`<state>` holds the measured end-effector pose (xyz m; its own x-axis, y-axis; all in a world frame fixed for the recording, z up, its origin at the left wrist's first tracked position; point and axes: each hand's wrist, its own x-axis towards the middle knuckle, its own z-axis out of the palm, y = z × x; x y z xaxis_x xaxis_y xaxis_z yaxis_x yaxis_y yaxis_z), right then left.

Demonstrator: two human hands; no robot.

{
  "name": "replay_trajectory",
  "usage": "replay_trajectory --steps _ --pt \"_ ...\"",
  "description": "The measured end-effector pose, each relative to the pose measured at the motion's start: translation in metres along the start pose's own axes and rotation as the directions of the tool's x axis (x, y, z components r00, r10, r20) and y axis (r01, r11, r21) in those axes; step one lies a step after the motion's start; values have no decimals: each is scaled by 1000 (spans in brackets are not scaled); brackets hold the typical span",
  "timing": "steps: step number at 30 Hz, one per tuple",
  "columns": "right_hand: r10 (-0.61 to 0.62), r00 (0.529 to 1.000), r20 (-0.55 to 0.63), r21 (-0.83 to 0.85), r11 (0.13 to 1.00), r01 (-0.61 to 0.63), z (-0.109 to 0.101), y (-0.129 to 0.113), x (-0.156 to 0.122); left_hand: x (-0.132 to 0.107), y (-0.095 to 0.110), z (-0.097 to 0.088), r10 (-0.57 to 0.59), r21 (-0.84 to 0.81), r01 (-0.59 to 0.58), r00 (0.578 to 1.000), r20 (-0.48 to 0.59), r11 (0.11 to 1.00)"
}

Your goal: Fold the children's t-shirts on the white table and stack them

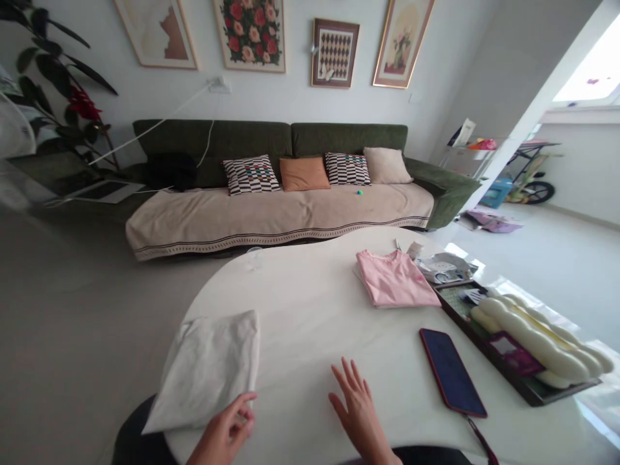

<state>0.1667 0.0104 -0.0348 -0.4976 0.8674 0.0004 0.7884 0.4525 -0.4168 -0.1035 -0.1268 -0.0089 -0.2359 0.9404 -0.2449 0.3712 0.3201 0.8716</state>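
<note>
A folded white cloth [208,361], perhaps a garment, lies at the left side of the white table and hangs a little over its edge. At its lower right corner is my left hand [225,429], fingers curled and pinched on the cloth's edge. My right hand [358,410] is open, fingers spread, over the bare tabletop [295,361] between the cloth and the phone. It holds nothing. Farther back on the table lies a folded pink shirt [397,279], apart from both hands.
To the right lies a phone [451,371] with a red edge and a strap. Beyond it a dark tray [526,391] holds a puffy cream-coloured item [537,336]. A silvery packet [445,267] and a clear cup [254,258] stand farther back. Behind is a green sofa [217,145].
</note>
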Motion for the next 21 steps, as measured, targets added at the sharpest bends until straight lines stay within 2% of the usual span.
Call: replay_trajectory --steps 4,6,8,10,13,15,18,21 --pt "33 999 15 -14 999 -33 22 -26 -25 10 13 -45 186 315 -135 973 -138 939" --pt "46 999 0 -36 998 -46 26 -31 -29 14 14 -52 211 454 -124 966 -147 882" --pt "48 999 3 -39 998 -48 26 -32 -30 14 15 -44 188 548 -94 975 -119 831" --pt "42 999 12 -35 998 -42 24 -32 -30 11 16 -26 173 631 -65 979 -112 773" --pt "33 999 8 -37 999 -33 22 -31 -31 8 19 -1 196 744 22 959 -204 668" --pt "27 1000 -2 -42 999 -27 22 -31 -32 10 21 6 214 776 64 944 -250 627" --pt "21 1000 -11 -54 998 -21 24 -31 -33 17 19 -2 219 743 51 940 -261 667" --pt "16 1000 -14 -61 998 -17 25 -30 -34 26 13 -20 150 551 29 949 -277 834"
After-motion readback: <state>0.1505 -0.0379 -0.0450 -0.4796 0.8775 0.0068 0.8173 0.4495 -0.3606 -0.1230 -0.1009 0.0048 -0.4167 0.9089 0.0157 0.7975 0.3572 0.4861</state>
